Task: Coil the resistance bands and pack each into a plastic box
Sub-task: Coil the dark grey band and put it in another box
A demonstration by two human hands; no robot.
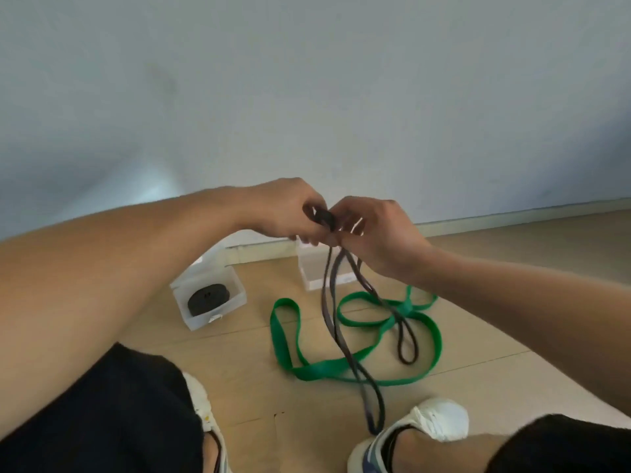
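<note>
Both hands meet in front of the chest, raised off the floor so the dark band (345,322) can hang free while it is wound. The left hand (286,209) has its fingers curled round the small start of a coil (322,218), pinching it flat so the turns do not spring apart. The right hand (372,230) is curled too, its fingers closed on the strands just below the coil — probably feeding the band in and keeping it taut. The rest of the dark band drops from the hands in long loops that trail over the floor (239,370) toward the right shoe (426,425).

The green band (286,339) lies loose on the floor under those loops, uncoiled and out of the way, apparently waiting its turn. To the left an open box (211,302) already holds a finished black coil (208,297) — one band looks packed. A second box (312,271) stands just beyond the hands, partly hidden by them; it seems to hold nothing, and likely sits close so the coil can go straight in.
</note>
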